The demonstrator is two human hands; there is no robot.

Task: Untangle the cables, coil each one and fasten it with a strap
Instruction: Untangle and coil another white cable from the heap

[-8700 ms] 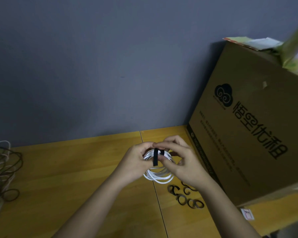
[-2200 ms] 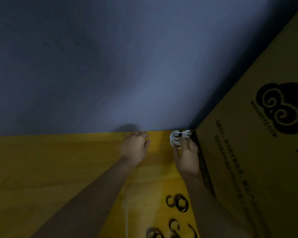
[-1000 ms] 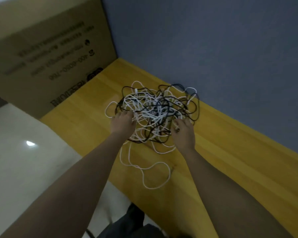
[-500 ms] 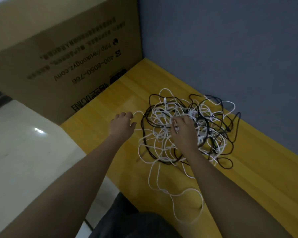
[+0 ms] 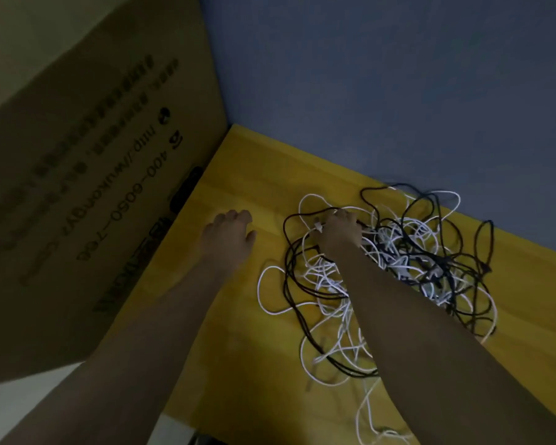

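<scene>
Cables (image 5: 398, 271), tangled on table (image 5: 238, 316), are being gripped at the heap's far-left edge by right hand (image 5: 339, 234); left hand (image 5: 228, 236), fingers relaxed, is being held just left, empty.

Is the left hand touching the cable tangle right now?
Apart. The head view shows the left hand over bare yellow table, with a clear strip of wood between its fingers and the cable tangle.

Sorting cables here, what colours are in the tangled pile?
White and black cables, seen in the head view.
</scene>
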